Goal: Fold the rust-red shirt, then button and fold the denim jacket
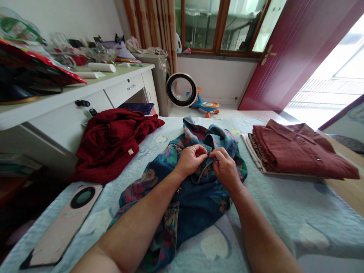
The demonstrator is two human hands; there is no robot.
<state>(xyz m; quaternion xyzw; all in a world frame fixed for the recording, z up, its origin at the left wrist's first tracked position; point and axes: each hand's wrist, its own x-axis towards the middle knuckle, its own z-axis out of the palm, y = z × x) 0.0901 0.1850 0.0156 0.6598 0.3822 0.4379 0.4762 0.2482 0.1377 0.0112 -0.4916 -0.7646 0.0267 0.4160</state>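
Observation:
A blue floral shirt (196,193) lies spread on the pale blue bed cover (284,212) in front of me. Both of my hands rest on its chest, side by side below the collar. My left hand (191,160) pinches the shirt's front edge with bent fingers. My right hand (226,167) pinches the facing edge, fingertips meeting the left hand's at the placket. What lies between the fingertips is too small to make out.
A crumpled dark red garment (113,142) lies at the bed's left edge. A folded rust-red shirt (301,151) tops a stack at the right. A flat pink board with a round hole (65,223) lies near left. A cluttered white desk (85,91) stands left; a door (295,53) is open beyond.

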